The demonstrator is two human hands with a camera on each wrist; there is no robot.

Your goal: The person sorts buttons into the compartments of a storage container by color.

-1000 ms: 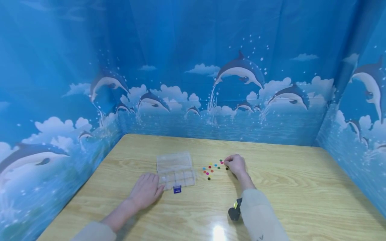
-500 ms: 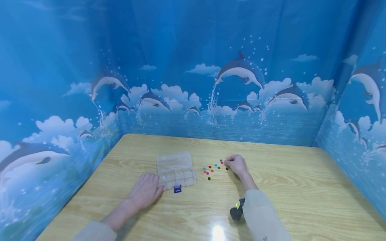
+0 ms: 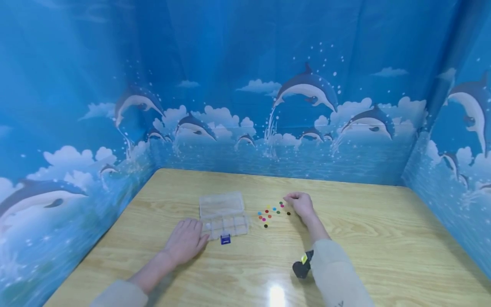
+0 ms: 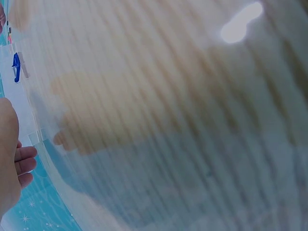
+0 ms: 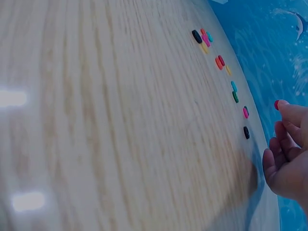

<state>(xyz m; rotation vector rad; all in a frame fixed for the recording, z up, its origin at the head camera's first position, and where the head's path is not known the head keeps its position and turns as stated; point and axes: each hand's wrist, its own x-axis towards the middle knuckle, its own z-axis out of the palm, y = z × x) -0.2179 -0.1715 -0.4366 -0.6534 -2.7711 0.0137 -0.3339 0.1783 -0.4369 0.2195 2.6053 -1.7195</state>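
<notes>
My left hand [image 3: 184, 241] rests at the left side of a clear plastic compartment box [image 3: 230, 226], fingers laid along its edge and thumb near the front corner. The box's lid lies open toward the back, and a blue latch [image 3: 225, 239] shows at its front. In the left wrist view, the fingers [image 4: 26, 166] reach past the box's corner. My right hand [image 3: 302, 204] pinches a small red button [image 5: 276, 105] between thumb and fingertip, raised just beyond the scattered buttons. Several round buttons, including a black button [image 3: 266, 226] and a blue button [image 3: 274, 209], lie right of the box.
A black wrist device [image 3: 301, 268] with a yellow mark sits by the right sleeve [image 3: 339, 273]. The wood-grain table [image 3: 383, 238] is bordered by blue dolphin-print curtains [image 3: 215, 140] at the back and both sides.
My right hand has lifted slightly up and away from the scattered buttons, with the red button in its fingertips. My left hand stays at the box.
</notes>
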